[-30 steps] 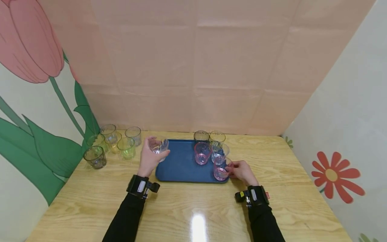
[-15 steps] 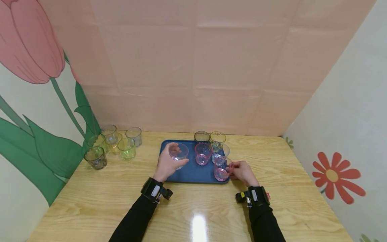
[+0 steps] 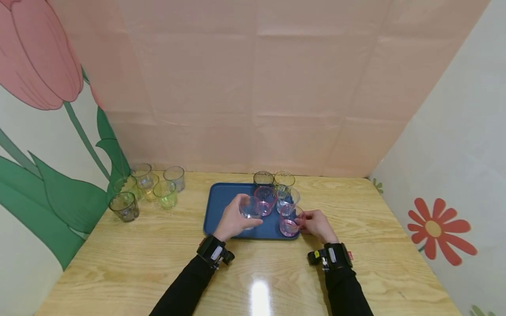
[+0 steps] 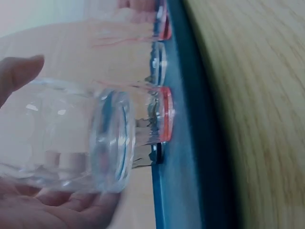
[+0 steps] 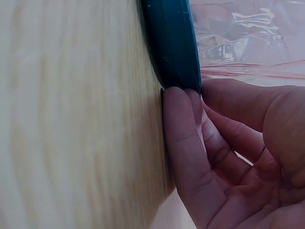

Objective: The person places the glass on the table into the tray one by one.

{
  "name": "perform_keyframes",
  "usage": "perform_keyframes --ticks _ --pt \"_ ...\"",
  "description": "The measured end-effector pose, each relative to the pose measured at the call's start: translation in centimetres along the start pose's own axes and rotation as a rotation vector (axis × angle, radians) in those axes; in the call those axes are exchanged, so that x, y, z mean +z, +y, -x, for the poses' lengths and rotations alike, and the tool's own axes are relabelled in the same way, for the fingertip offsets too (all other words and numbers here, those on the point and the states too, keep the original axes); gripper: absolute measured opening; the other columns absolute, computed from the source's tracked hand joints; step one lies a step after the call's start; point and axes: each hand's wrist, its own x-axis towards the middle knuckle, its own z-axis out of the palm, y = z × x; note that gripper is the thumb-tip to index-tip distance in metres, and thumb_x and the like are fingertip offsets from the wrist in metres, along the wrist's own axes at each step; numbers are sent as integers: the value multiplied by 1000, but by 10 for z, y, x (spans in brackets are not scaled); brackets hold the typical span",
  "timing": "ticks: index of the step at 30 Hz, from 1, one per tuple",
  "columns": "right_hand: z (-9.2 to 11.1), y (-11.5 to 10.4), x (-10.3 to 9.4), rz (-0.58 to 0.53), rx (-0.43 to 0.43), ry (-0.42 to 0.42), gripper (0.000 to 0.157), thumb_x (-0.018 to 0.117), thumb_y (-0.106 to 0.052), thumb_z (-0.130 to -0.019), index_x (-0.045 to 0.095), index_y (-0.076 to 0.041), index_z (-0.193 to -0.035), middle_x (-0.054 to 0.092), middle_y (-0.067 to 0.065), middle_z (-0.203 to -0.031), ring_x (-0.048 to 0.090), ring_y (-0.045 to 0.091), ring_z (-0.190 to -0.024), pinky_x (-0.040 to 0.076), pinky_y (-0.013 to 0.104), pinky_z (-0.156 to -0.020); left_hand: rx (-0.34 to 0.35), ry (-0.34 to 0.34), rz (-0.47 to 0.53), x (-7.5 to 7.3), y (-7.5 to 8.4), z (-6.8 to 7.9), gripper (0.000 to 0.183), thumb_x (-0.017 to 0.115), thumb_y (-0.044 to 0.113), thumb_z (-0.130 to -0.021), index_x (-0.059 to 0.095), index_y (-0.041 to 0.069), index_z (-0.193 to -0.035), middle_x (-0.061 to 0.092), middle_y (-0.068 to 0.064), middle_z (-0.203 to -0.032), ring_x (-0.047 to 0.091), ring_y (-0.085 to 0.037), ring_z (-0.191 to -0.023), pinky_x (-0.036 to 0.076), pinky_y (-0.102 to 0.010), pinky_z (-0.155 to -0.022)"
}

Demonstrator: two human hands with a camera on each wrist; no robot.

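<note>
My left hand (image 3: 232,223) holds a clear drinking glass (image 3: 249,212) upright, thumb on the near side and fingers round the far side. In the left wrist view, the base of this glass (image 4: 114,138) is above the blue tray (image 3: 218,217). Just beyond it on the tray is a pink glass (image 3: 264,207). My right hand (image 3: 318,226) pinches the tray's front right corner, with the thumb by the rim and fingertips low on the outer edge (image 5: 183,62). A second pink glass (image 3: 287,226) stands right beside those fingers.
Also on the tray are another clear glass (image 3: 287,202), a dark-rimmed glass (image 3: 263,179) and a yellowish one (image 3: 284,179) at the back. Several coloured glasses, among them a green glass (image 3: 166,197) and a dark glass (image 3: 124,208), stand on the table's left.
My left hand has carried the clear glass rightward from the tray's left edge to beside the pink glass. The right hand has stayed at the tray's corner.
</note>
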Motion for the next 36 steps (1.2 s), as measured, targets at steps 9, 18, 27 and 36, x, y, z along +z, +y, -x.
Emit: perform_keyframes --ticks 9,18,27,36 --pt "0 1 1 -42 -7 -1 11 63 -7 -94 66 1 -87 62 5 -85 62 14 -70 58 32 -65 -36 -79 -90 12 3 -1 82 83 36 -77 42 13 -143 55 -6 -135 55 -25 -120 46 -37 -97" --pt "1 0 1 -15 12 0 10 63 -7 -95 67 0 -88 65 7 -88 63 15 -73 59 32 -67 -70 -145 -118 24 7 -1 86 82 31 -79 35 18 -149 49 -8 -145 51 -31 -129 45 -43 -100" --pt "-1 0 1 -8 5 3 9 63 -6 -94 68 0 -89 65 7 -90 63 16 -72 59 33 -67 -115 -140 -94 28 9 0 85 82 31 -79 33 13 -145 55 -13 -136 59 -29 -113 49 -39 -89" --pt "0 0 1 -17 -7 3 11 64 -7 -94 67 0 -88 64 6 -87 63 16 -72 59 33 -66 -60 -103 -133 31 5 0 89 84 35 -77 34 11 -147 63 -13 -112 60 -22 -88 47 -33 -71"
